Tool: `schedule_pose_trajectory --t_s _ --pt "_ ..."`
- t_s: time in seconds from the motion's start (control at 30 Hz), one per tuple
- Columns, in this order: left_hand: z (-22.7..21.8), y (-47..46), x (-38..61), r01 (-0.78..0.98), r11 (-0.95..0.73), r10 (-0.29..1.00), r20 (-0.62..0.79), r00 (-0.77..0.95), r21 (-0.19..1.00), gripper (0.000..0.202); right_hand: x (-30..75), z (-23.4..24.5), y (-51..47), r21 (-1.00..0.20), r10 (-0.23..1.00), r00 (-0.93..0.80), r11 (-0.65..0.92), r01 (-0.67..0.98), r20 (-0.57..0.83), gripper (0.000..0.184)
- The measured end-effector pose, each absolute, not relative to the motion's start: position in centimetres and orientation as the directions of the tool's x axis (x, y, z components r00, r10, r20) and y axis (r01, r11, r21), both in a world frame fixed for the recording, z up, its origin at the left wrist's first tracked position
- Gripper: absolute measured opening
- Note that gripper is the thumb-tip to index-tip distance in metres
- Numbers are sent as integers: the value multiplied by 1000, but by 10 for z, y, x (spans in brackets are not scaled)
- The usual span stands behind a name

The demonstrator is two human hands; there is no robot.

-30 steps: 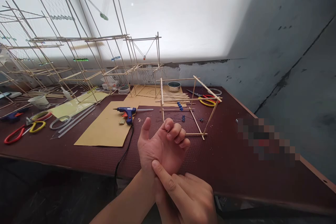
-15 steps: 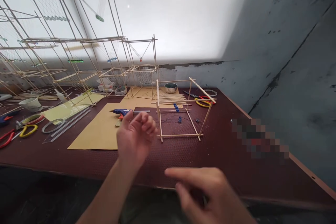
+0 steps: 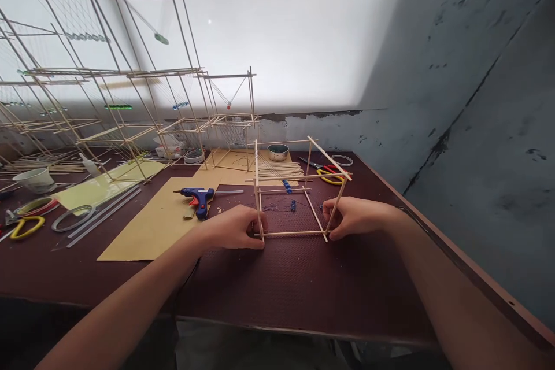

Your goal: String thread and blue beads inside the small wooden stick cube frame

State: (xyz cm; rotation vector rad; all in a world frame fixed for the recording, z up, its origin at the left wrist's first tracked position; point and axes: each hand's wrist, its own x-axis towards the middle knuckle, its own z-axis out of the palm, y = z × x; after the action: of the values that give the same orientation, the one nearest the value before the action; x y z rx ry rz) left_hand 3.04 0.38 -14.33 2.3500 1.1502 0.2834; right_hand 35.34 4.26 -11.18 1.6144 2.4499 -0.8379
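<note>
A small box-shaped frame of thin wooden sticks (image 3: 295, 234) stands on the dark red tabletop. My left hand (image 3: 238, 226) pinches its near left lower corner. At the near right lower corner, my right hand (image 3: 351, 217) has its fingers closed around the upright. Blue beads (image 3: 287, 187) hang on threads inside the frame, and another small cluster of blue beads (image 3: 293, 206) lies lower, by the tabletop. Part of a further blue piece is hidden by my right fingers.
A blue glue gun (image 3: 202, 199) lies on tan cardboard (image 3: 143, 231) to the left. Behind the frame are a round tin (image 3: 278, 152) and scissors with red and yellow handles (image 3: 332, 177). Tall stick structures (image 3: 165, 72) fill the back left. A wall borders the right.
Both hands have moved from in front of the frame onto its near lower corners and closed on it. The view has shifted slightly; the frame stands in about the same place.
</note>
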Motion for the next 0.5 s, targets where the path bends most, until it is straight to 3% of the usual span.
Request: schedule_pose_trajectory --t_s 0.2,0.33,0.5 --pt "-155 18 33 603 -510 725 -70 685 614 22 350 -130 51 -585 711 -578 288 758 -400 35" --pt "-164 18 30 566 -500 730 -32 683 655 15 353 -136 53 -655 673 -623 266 707 -399 32" --pt "-170 15 31 555 -564 735 66 675 611 15 357 -139 55 -680 681 -624 249 690 -383 31"
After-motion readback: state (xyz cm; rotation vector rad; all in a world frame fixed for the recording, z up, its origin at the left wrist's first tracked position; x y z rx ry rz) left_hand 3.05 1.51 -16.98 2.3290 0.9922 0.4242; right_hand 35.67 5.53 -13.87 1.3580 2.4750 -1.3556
